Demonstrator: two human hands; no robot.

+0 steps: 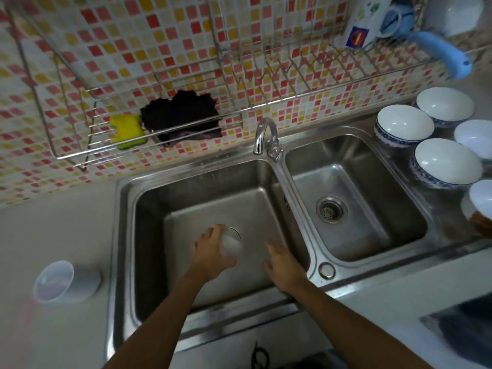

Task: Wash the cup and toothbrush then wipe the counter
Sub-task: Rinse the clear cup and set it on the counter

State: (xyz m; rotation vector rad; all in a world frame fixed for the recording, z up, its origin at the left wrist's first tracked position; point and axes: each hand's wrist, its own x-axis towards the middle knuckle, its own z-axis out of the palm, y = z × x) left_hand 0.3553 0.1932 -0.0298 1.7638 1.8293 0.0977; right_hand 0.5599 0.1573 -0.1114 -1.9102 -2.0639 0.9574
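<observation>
A: Where was the cup (232, 245)?
B: Low in the left basin of the sink (117, 235), lower centre of the frame. The left hand (210, 249) gripped it, fingers curled round its side.
A: And the right hand (285, 265)?
B: Just beside it over the same basin, fingers loosely spread, holding nothing and apart from the cup.
A: How did the cup look?
B: Translucent, whitish, and blurred. I couldn't tell whether it was wet or soiled. A second cup (66, 280) of the same kind lay on its side on the bench (53, 222) at lower left. The faint pink streak (25, 312) below it may have been the toothbrush, but it was too smeared to say.
A: What would have done the step well?
B: I judged the step to be the rinse. No water showed at the tap (263, 134), upper centre, so the free hand looked best placed to turn it on. It could then rub round the inside while the left tilted the mouth under the stream. Keeping the cup low in the basin should have spared the bench from splashes. The sponge (127, 131) and dark cloth (181, 115) sat on the wall rack at upper left, handy for the wipe later
</observation>
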